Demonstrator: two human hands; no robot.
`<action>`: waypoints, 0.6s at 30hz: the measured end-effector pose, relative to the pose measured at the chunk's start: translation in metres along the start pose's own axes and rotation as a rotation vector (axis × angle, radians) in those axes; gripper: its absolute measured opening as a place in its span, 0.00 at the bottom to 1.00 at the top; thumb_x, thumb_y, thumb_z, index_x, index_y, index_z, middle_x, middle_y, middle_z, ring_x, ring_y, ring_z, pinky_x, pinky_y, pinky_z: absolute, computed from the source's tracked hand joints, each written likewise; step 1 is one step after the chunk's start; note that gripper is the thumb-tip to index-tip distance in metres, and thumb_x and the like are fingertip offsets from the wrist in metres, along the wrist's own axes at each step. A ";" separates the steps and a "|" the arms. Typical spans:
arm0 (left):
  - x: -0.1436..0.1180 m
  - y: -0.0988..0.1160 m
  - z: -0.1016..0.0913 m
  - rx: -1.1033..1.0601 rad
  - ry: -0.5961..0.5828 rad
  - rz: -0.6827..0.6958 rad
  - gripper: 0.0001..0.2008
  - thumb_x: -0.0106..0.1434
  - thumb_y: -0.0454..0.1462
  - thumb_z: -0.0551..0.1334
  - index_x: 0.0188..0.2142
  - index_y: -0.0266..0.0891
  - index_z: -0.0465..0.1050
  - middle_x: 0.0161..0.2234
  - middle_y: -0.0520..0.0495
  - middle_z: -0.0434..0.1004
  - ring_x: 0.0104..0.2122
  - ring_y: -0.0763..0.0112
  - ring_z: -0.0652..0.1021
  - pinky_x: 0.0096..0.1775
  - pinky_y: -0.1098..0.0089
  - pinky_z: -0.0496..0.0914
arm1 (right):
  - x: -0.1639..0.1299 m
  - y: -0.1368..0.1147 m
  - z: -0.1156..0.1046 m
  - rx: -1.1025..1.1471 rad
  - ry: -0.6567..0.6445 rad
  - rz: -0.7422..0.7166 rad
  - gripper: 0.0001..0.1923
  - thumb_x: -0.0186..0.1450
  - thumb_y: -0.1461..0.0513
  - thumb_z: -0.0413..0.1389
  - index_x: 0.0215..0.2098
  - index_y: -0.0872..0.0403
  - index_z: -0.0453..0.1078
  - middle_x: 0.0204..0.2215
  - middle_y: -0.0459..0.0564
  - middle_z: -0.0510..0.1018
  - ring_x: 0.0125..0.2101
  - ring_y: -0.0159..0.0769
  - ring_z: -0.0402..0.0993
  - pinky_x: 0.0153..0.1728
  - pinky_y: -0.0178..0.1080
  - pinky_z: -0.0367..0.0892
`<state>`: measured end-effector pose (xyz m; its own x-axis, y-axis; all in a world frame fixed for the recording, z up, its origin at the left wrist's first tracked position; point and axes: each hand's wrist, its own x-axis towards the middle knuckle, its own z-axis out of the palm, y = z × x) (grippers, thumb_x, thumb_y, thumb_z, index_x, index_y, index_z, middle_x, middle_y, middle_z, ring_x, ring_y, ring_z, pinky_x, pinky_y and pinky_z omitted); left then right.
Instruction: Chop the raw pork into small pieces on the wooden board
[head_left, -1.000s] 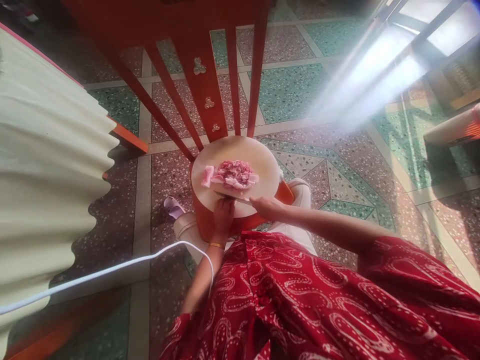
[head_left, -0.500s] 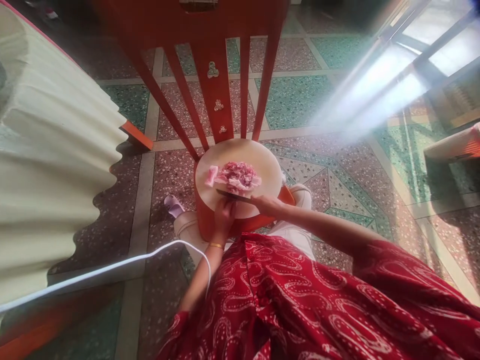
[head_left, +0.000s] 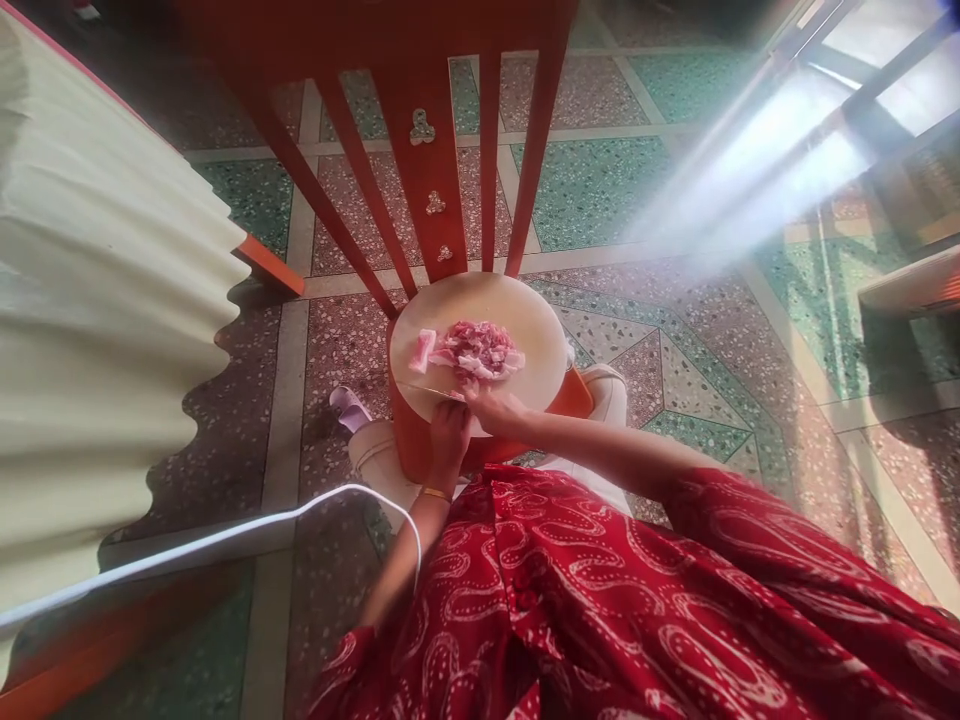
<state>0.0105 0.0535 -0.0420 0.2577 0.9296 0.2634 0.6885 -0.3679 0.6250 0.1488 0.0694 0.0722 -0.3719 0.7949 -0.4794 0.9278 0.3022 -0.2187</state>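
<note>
A round, pale cutting board (head_left: 525,310) rests on the seat of a red chair. In its middle lies a heap of chopped raw meat (head_left: 484,352), with a separate pale pink strip of meat (head_left: 423,350) to the left. My right hand (head_left: 491,408) is closed round the handle of a knife (head_left: 429,390), whose thin blade points left across the near part of the board. Just below the blade, at the board's near edge, my left hand (head_left: 450,432) has its fingers curled together; what they press on is hidden.
The chair's slatted red back (head_left: 416,190) rises beyond the board. A cream pleated cloth (head_left: 97,330) hangs at left, and a white cable (head_left: 300,510) crosses to my left forearm. A purple slipper (head_left: 349,408) is beside the chair on the terrazzo floor (head_left: 600,205).
My right hand has moved left with the knife, close against my left hand. The blade now reaches farther left and looks thinner, turned more edge-up. The meat heap looks much the same.
</note>
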 end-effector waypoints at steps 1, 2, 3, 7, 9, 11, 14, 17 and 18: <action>-0.001 0.000 -0.001 0.002 0.000 -0.003 0.14 0.65 0.42 0.56 0.48 0.39 0.68 0.49 0.42 0.70 0.45 0.66 0.73 0.46 0.59 0.71 | 0.005 -0.002 0.001 -0.008 0.022 -0.018 0.20 0.67 0.66 0.43 0.58 0.59 0.55 0.45 0.65 0.73 0.40 0.43 0.75 0.33 0.38 0.69; -0.001 0.001 -0.002 0.005 -0.001 -0.007 0.15 0.65 0.43 0.56 0.49 0.40 0.67 0.50 0.42 0.69 0.45 0.67 0.73 0.46 0.59 0.71 | 0.007 -0.001 0.002 -0.011 0.035 -0.031 0.19 0.67 0.66 0.43 0.57 0.59 0.57 0.46 0.65 0.73 0.41 0.43 0.75 0.34 0.38 0.69; -0.002 0.001 -0.003 0.007 -0.001 -0.011 0.16 0.65 0.43 0.56 0.50 0.40 0.67 0.51 0.43 0.68 0.45 0.67 0.73 0.46 0.60 0.71 | 0.005 0.001 0.002 -0.007 0.034 -0.037 0.19 0.67 0.66 0.44 0.57 0.59 0.58 0.46 0.65 0.73 0.41 0.43 0.75 0.34 0.38 0.69; -0.003 0.003 -0.006 0.010 0.006 -0.033 0.15 0.66 0.43 0.56 0.49 0.40 0.67 0.50 0.42 0.69 0.45 0.67 0.73 0.46 0.60 0.71 | -0.024 0.028 0.001 0.010 -0.050 0.019 0.19 0.67 0.66 0.46 0.56 0.57 0.58 0.36 0.58 0.77 0.36 0.41 0.76 0.31 0.36 0.67; -0.002 0.004 -0.005 0.010 0.013 -0.046 0.13 0.66 0.42 0.55 0.45 0.39 0.70 0.47 0.41 0.70 0.45 0.64 0.73 0.47 0.58 0.70 | -0.040 0.040 -0.001 -0.009 -0.058 0.076 0.17 0.67 0.66 0.45 0.54 0.57 0.61 0.33 0.56 0.78 0.34 0.41 0.77 0.29 0.35 0.65; -0.001 0.005 -0.005 0.010 0.017 -0.058 0.11 0.66 0.41 0.54 0.40 0.39 0.71 0.42 0.39 0.72 0.44 0.60 0.72 0.47 0.56 0.68 | -0.051 0.045 -0.005 -0.014 -0.047 0.099 0.16 0.67 0.66 0.45 0.52 0.56 0.62 0.31 0.55 0.78 0.32 0.40 0.76 0.28 0.35 0.64; 0.000 0.006 -0.006 0.009 0.014 -0.076 0.09 0.65 0.40 0.54 0.36 0.41 0.71 0.38 0.38 0.73 0.43 0.57 0.72 0.46 0.55 0.67 | -0.058 0.039 -0.009 0.006 -0.067 0.064 0.16 0.67 0.65 0.46 0.52 0.56 0.62 0.32 0.54 0.78 0.31 0.38 0.76 0.28 0.33 0.64; -0.001 0.005 -0.007 -0.010 0.002 -0.109 0.07 0.63 0.40 0.55 0.35 0.43 0.70 0.36 0.40 0.74 0.44 0.56 0.71 0.46 0.56 0.67 | -0.053 0.029 -0.010 0.006 -0.112 0.064 0.16 0.67 0.65 0.46 0.53 0.56 0.62 0.34 0.55 0.78 0.32 0.38 0.76 0.28 0.34 0.65; -0.001 0.005 -0.007 -0.023 -0.005 -0.118 0.07 0.62 0.40 0.55 0.34 0.44 0.70 0.36 0.40 0.75 0.44 0.56 0.71 0.46 0.56 0.67 | -0.048 0.025 -0.010 0.010 -0.119 0.068 0.16 0.67 0.65 0.46 0.53 0.56 0.61 0.34 0.55 0.78 0.33 0.39 0.76 0.29 0.34 0.65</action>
<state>0.0089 0.0510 -0.0345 0.1788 0.9666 0.1836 0.6984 -0.2561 0.6684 0.1903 0.0439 0.0981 -0.3099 0.7449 -0.5908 0.9508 0.2445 -0.1904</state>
